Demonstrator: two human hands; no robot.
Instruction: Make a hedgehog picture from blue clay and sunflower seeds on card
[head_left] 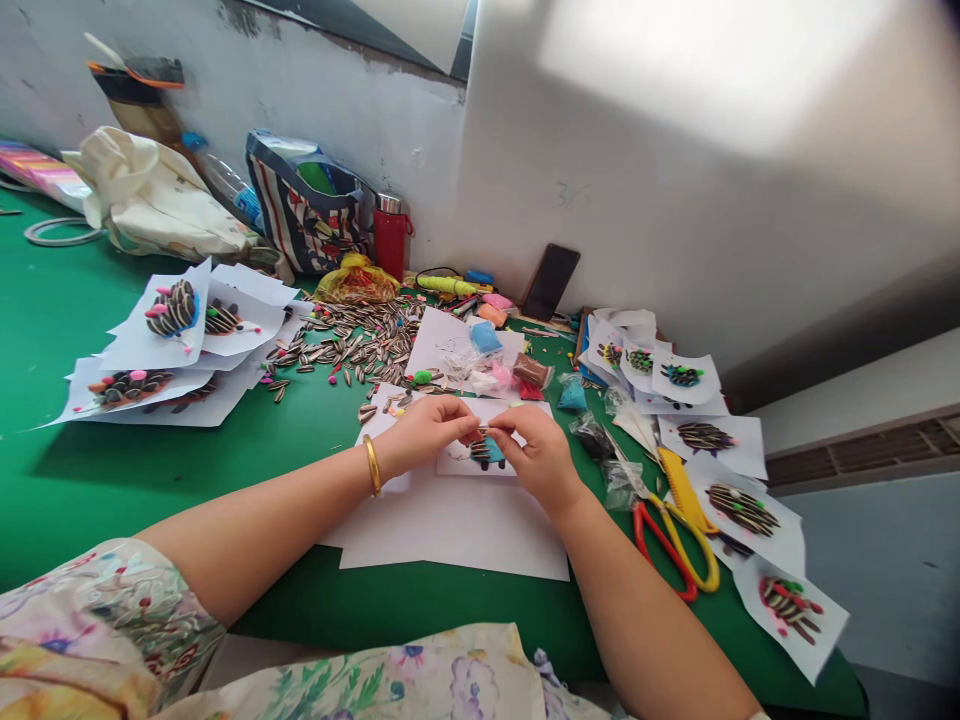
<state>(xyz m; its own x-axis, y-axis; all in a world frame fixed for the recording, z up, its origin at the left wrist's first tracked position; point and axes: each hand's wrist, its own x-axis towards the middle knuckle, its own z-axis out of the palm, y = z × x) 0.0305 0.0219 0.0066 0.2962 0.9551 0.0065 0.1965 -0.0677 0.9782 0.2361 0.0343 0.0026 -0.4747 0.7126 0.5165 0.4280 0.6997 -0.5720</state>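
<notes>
My left hand (431,432), with a gold bangle (373,465) at its wrist, pinches thumb and forefinger together. Facing it, my right hand (541,455) is pinched too, its fingertips almost meeting the left ones. Whatever lies between the fingertips is too small to make out. Just beneath them, a small white card (457,466) carries a patch of blue clay (495,447) with striped sunflower seeds stuck in it and dark feet below. Larger white sheets (457,525) lie under the card. Loose sunflower seeds (352,335) are heaped beyond my left hand.
Stacks of finished-looking seed pictures stand left (172,310) and right (742,505). Red-handled (660,550) and yellow-handled scissors (694,545) lie right of my right hand. Bagged clay (532,370), a leaning phone (551,282), a red bottle (389,240) and a striped bag (307,215) stand behind.
</notes>
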